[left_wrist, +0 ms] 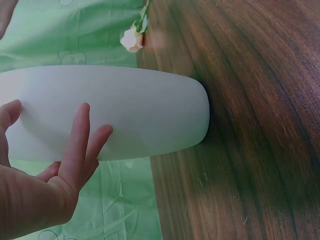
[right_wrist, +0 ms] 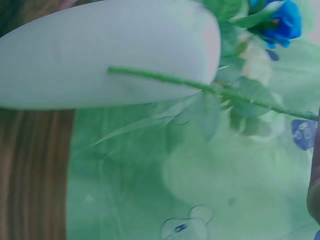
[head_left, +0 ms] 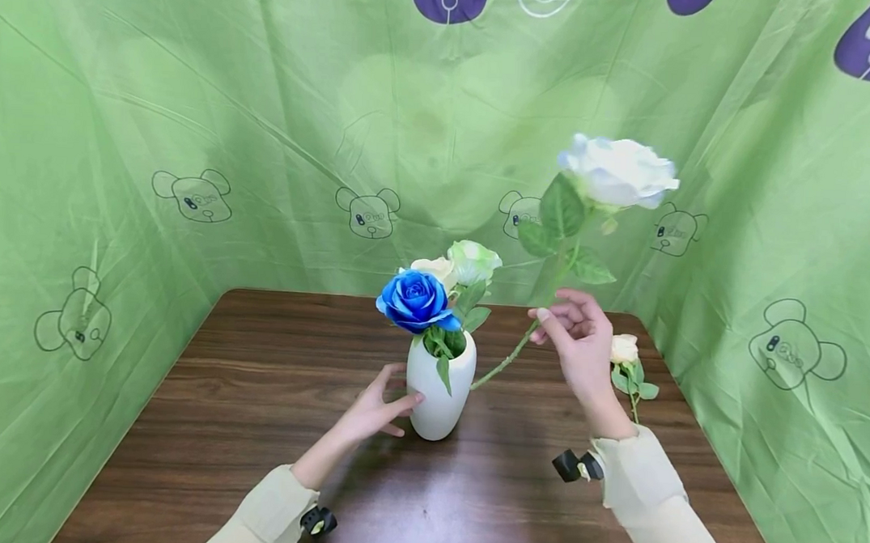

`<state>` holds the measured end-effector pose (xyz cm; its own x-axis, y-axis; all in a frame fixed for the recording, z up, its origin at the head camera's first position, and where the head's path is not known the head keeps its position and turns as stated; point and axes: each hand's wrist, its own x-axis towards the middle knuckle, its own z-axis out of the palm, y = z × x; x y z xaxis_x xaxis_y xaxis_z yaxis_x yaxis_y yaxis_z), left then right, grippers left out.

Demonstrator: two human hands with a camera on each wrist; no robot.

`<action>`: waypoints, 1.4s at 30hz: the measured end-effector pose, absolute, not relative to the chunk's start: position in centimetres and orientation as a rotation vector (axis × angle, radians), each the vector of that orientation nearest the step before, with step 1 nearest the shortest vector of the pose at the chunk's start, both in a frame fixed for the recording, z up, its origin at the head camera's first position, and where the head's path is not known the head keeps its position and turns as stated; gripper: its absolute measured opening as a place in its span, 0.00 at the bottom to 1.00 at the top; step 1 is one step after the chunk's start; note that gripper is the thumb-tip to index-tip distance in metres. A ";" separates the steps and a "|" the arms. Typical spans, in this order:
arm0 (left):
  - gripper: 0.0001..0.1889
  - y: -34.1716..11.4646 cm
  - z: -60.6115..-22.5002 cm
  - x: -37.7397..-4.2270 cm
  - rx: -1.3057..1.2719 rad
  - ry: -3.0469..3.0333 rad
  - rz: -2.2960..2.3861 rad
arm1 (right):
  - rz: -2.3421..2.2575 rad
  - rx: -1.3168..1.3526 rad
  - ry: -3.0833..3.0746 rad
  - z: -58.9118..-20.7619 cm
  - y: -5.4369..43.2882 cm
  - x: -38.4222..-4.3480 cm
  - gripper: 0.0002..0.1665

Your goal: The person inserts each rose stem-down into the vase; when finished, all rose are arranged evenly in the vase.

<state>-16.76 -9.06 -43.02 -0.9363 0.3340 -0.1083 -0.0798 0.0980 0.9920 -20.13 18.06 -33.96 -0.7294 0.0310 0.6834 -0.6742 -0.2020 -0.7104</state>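
A white vase stands upright on the table, holding a blue rose, a cream rose and a greenish-white rose. My left hand rests spread fingers against the vase's left side; in the left wrist view those fingers lie nearly straight on its wall. Between thumb and fingers, my right hand pinches the stem of a white rose. Its bloom is up at the right. The stem slants down, its lower end overlapping the vase's side in the right wrist view.
Another cream rose with leaves lies on the table's right side, partly behind my right forearm. The dark wooden table is bordered at the back and sides by green cloth printed with bear heads.
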 end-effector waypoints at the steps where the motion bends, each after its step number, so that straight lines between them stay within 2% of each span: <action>1: 0.31 -9.1 -43.0 -16.8 0.252 2.073 1.907 | 2.002 0.765 -1.543 -33.6 18.0 -20.2 0.17; 9: 0.31 -9.1 -43.1 -16.8 0.252 2.069 1.909 | 2.177 0.750 -1.191 -31.0 17.5 -20.5 0.16; 19: 0.31 -9.1 -43.1 -16.8 0.255 2.068 1.910 | 2.227 0.668 -0.983 -30.5 17.2 -20.9 0.13; 29: 0.30 -9.1 -43.1 -16.8 0.250 2.077 1.907 | 1.976 0.744 -1.539 -32.7 15.3 -20.9 0.17; 36: 0.31 -9.1 -43.8 -17.1 0.242 2.072 1.910 | 1.652 0.723 -1.949 -32.5 12.8 -19.7 0.16; 42: 0.31 -9.2 -43.9 -17.2 0.266 2.064 1.919 | 1.500 0.738 -2.069 -35.9 11.6 -21.1 0.15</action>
<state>-17.25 -9.24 -43.89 -0.9349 0.3410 -0.0981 -0.0731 0.0854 0.9937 -21.09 11.59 -35.86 -0.7410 -0.1454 0.6556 -0.6683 0.2551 -0.6988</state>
